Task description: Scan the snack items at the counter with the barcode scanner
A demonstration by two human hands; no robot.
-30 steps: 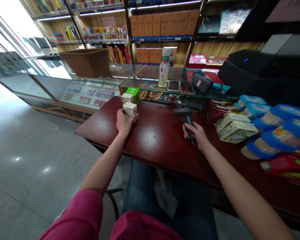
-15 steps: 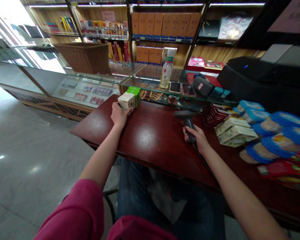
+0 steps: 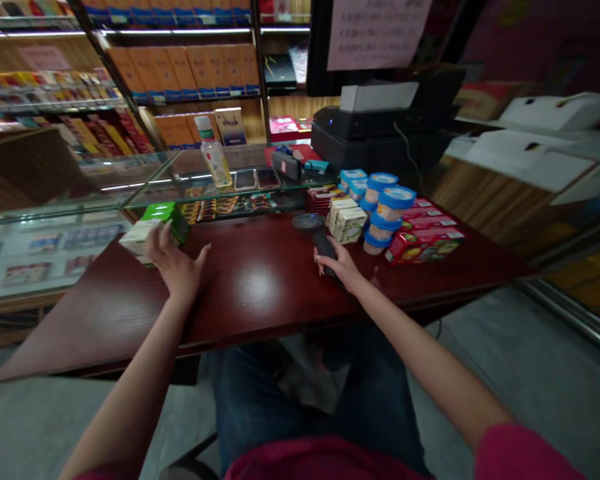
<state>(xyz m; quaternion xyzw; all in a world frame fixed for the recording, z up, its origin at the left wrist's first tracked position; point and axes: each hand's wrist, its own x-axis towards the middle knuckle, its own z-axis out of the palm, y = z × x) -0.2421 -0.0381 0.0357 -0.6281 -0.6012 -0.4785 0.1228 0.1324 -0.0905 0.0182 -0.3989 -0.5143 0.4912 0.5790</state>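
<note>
My left hand hovers open over the dark red wooden table, fingers spread, just right of a cream box that stands beside a green box. The hand is off the cream box. My right hand is closed round the handle of a black barcode scanner, whose head rests upright on the table near its middle.
Cream cartons, blue-lidded cups and red packets crowd the table's right side. A glass counter behind carries a bottle, phones and a black till. Stocked shelves stand behind.
My left hand set the cream box down beside the green box, let go and drew back open. The view swung right. My right hand kept hold of the scanner.
</note>
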